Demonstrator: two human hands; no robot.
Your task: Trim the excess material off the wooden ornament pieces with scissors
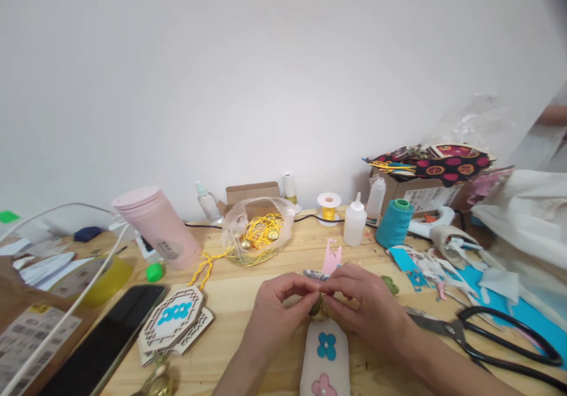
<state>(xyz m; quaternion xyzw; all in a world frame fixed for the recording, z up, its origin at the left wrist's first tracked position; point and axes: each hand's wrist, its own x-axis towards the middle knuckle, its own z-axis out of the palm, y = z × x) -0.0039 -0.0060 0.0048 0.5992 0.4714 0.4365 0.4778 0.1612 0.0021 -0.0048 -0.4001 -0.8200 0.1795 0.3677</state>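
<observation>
My left hand (283,304) and my right hand (367,304) meet at the front middle of the table, thumbs and forefingers pinched together. What sits between the fingertips is too small and too covered to name. Just under them a small dark gold bell-like piece (316,307) shows in part. Below it lies a white padded fabric piece (310,363) bearing a blue flower (326,346) and a pink flower (324,386). Behind my fingers are a silvery tube (315,275) and a pink cut-out scrap (332,255).
Black-handled scissors (458,331) lie right, by blue and white scraps (452,272). Behind stand a teal thread cone (394,223), a squeeze bottle (355,224) and a bag of yellow cord (261,230). Left are octagonal wooden pendants (175,319), a phone (106,340) and a pink tumbler (157,224).
</observation>
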